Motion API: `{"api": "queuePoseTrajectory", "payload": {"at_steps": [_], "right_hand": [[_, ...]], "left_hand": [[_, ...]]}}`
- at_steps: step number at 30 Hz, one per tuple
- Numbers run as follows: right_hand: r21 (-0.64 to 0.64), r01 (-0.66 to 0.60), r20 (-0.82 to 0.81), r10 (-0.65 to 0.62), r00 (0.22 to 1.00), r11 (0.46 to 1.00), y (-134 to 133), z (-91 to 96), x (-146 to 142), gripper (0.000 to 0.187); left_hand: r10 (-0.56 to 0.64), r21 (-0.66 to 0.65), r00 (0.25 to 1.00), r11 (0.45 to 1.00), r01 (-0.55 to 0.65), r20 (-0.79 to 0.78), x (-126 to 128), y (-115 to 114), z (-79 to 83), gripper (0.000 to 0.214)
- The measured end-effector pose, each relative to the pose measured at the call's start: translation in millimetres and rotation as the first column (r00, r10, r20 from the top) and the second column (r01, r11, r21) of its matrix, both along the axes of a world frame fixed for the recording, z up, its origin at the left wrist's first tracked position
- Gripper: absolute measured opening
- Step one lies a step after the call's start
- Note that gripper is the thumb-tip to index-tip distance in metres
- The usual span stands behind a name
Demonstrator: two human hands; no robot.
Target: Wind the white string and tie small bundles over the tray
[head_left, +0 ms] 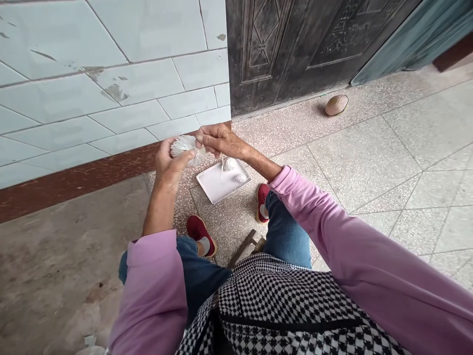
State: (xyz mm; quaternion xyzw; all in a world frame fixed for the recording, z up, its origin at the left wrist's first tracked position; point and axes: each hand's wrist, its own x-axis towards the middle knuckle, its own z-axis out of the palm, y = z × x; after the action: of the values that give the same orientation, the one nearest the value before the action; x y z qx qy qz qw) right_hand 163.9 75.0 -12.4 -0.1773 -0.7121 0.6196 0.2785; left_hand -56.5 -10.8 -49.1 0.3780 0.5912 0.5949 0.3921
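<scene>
White bundle [184,147] (thread, possibly) was clasped steady in left hand [167,165]. Right hand [218,139] pinched its edge; tray [213,187] lay below, within reach.

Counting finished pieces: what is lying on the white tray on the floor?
Two small white bundles lie on the white tray near its far edge. The right wrist hides the far corner.

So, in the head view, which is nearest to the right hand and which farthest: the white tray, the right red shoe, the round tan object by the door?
From the right hand:
1. white tray, on the floor just below it.
2. right red shoe, lower right.
3. round tan object, far right by the door.
</scene>
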Motion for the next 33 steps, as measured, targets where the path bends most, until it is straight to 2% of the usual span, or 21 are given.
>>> {"api": "queuePoseTrajectory", "payload": {"at_steps": [3,6,9,13,17,20,22,24,28,30,33], "right_hand": [[-0.013,0.104,0.035,-0.103,0.994,0.995,7,3.8,7,0.06],[0.028,0.172,0.072,-0.174,0.982,0.985,7,10.4,9,0.056],[0.087,0.213,0.079,-0.22,0.972,0.973,5,14.3,7,0.051],[0.09,0.218,0.064,-0.224,0.973,0.972,7,9.6,3,0.052],[-0.003,0.218,0.052,-0.218,0.975,0.976,14,-1.4,-2,0.06],[-0.097,0.221,0.06,-0.216,0.974,0.97,19,-10.8,-8,0.063],[-0.117,0.232,0.057,-0.226,0.972,0.966,20,-17.9,-13,0.061],[-0.073,0.233,0.071,-0.228,0.971,0.97,20,-25.1,-17,0.056],[0.153,0.14,0.174,-0.166,0.971,0.978,14,-32.4,-18,0.042],[0.23,0.07,0.209,-0.12,0.971,0.971,8,-30.2,-15,0.038],[0.269,-0.033,0.235,-0.033,0.971,0.963,-7,-22.2,-12,0.037]], "left_hand": [[-0.181,-0.018,0.972,0.982,0.186,0.15,10,-9,14.2,0.077],[-0.306,-0.05,0.93,0.945,0.322,0.204,20,-20,26.7,0.076],[-0.363,-0.074,0.903,0.919,0.388,0.23,26,-26,31.5,0.08],[-0.395,-0.059,0.888,0.906,0.419,0.237,30,-26,26.6,0.083],[-0.365,-0.007,0.9,0.926,0.377,0.238,31,-23,23.6,0.081],[-0.348,0.075,0.9,0.937,0.341,0.262,31,-21,27.5,0.074],[-0.324,0.12,0.9,0.946,0.302,0.291,30,-21,31.0,0.074],[-0.282,0.139,0.902,0.958,0.249,0.327,28,-20,32.9,0.077],[-0.163,0.169,0.916,0.98,0.107,0.367,21,-15,28.0,0.074],[-0.108,0.197,0.932,0.98,0.041,0.345,15,-9,21.4,0.077],[-0.003,0.22,0.966,0.974,-0.056,0.257,6,2,8.2,0.085]]}}
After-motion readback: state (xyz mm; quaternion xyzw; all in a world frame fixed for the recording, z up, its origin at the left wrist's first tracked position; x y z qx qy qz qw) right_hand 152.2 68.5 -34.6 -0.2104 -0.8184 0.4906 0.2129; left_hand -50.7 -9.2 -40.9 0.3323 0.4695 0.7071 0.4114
